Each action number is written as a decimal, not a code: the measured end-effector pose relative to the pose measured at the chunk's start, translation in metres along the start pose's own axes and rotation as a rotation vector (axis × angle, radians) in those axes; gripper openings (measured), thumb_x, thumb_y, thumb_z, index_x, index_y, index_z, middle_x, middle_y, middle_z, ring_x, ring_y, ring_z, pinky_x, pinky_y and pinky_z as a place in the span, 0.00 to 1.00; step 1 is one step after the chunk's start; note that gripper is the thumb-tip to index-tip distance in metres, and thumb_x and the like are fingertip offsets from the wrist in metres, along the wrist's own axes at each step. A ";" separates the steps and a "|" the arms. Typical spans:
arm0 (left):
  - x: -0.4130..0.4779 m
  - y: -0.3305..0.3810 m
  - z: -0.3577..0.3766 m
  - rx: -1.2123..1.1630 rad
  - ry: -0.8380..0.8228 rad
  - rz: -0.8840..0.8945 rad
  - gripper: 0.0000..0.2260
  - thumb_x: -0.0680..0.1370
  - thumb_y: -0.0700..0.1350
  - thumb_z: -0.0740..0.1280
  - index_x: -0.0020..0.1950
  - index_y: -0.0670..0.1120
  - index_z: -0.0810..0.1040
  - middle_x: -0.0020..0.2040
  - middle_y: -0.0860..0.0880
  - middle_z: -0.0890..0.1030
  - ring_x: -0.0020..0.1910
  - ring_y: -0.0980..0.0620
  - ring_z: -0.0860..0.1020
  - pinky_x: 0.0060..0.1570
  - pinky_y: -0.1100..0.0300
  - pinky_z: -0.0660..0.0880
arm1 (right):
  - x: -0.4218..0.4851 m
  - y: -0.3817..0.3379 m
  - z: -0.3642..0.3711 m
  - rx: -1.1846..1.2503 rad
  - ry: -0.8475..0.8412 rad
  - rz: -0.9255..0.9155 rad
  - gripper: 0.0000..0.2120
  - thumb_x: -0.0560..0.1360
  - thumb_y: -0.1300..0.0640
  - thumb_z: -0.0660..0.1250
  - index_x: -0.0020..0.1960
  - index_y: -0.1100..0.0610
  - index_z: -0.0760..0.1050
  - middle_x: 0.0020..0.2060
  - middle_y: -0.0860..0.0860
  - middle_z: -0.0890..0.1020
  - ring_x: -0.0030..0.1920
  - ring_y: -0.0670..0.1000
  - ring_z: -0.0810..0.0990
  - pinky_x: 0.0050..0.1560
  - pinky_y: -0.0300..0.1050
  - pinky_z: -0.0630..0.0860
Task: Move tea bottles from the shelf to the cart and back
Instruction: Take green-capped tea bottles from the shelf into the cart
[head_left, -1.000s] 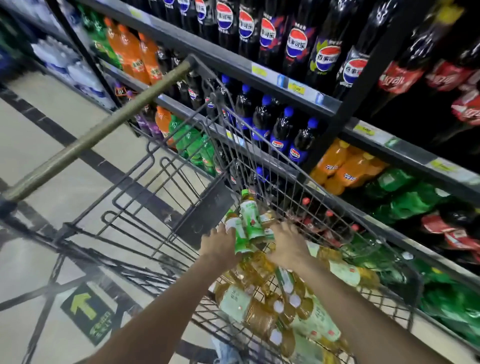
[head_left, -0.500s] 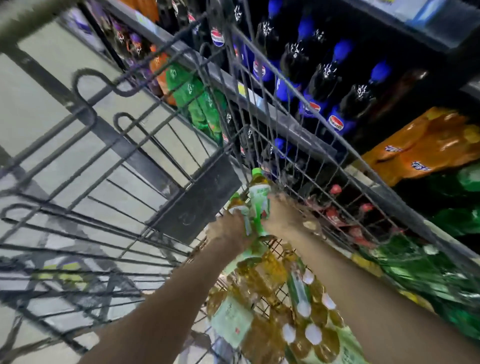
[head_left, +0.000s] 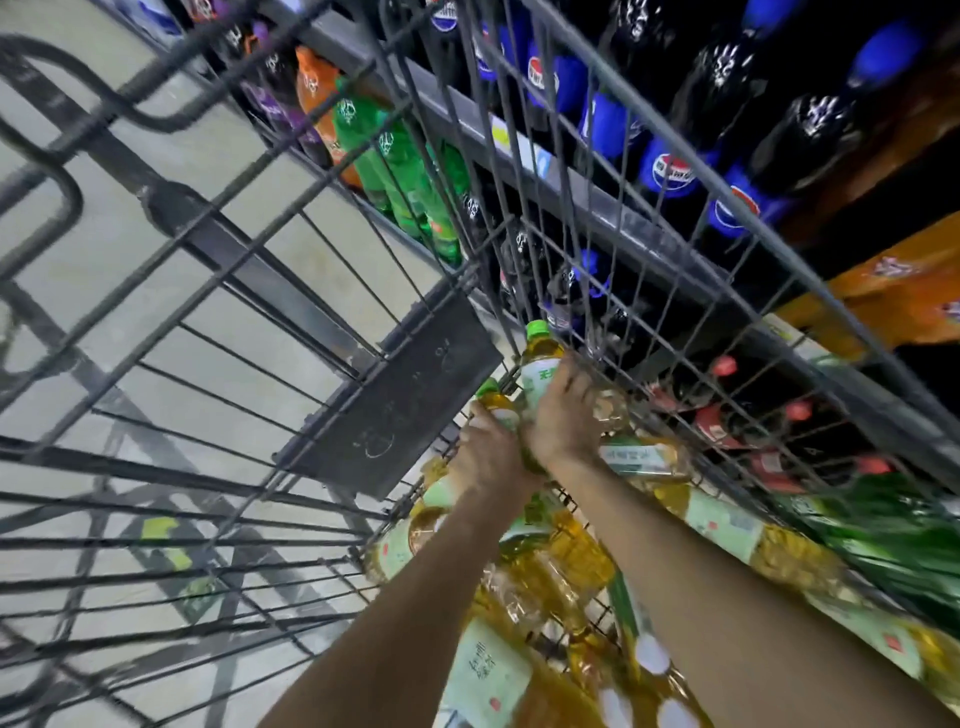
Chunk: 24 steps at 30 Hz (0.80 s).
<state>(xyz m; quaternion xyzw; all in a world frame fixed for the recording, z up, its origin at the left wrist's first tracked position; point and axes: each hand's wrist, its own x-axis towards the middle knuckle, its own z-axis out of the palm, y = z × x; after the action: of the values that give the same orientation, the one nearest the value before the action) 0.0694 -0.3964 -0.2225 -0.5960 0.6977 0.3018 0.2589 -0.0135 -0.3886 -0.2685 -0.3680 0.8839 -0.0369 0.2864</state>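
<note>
Your left hand (head_left: 485, 457) gripped one green-capped tea bottle (head_left: 496, 402) and your right hand (head_left: 563, 415) another (head_left: 540, 364), both upright inside the wire cart (head_left: 597, 171). More amber plastic bottles (head_left: 524, 597) lay heaped on its mesh floor.

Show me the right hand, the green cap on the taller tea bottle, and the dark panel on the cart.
right hand (head_left: 563, 415), head view, back of the hand
green cap (head_left: 537, 329), head view, top
dark panel (head_left: 400, 400), head view, flat face

Floor (head_left: 104, 171): pale tiles crossed by a dark stripe (head_left: 249, 270), left of the rack.
Rack (head_left: 623, 218): grey store shelving with cola, green and orange soda bottles.
Light: dim on the rack.
</note>
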 end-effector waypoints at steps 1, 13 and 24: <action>0.000 0.001 0.002 -0.021 0.002 -0.014 0.54 0.68 0.59 0.78 0.79 0.40 0.47 0.68 0.38 0.72 0.64 0.41 0.75 0.59 0.50 0.75 | 0.002 0.002 0.000 0.019 -0.007 0.004 0.51 0.72 0.54 0.76 0.79 0.61 0.43 0.74 0.63 0.60 0.70 0.63 0.66 0.51 0.48 0.73; 0.001 0.001 0.002 -0.209 -0.040 -0.136 0.59 0.68 0.51 0.81 0.80 0.42 0.38 0.70 0.41 0.71 0.67 0.43 0.73 0.58 0.55 0.74 | -0.014 0.023 -0.007 0.140 -0.068 0.093 0.44 0.69 0.62 0.77 0.76 0.57 0.53 0.60 0.60 0.76 0.49 0.58 0.81 0.38 0.48 0.80; -0.090 -0.003 -0.044 -0.413 0.085 -0.004 0.37 0.74 0.45 0.74 0.75 0.45 0.56 0.53 0.48 0.76 0.46 0.50 0.71 0.36 0.61 0.68 | -0.096 0.047 -0.076 0.473 -0.085 0.192 0.35 0.67 0.51 0.80 0.65 0.63 0.66 0.45 0.54 0.82 0.40 0.51 0.81 0.31 0.41 0.73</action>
<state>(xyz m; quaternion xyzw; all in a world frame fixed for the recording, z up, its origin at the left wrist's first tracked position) 0.0868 -0.3681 -0.1280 -0.6500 0.6300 0.4124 0.1023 -0.0293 -0.3010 -0.1725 -0.2065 0.8687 -0.1997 0.4036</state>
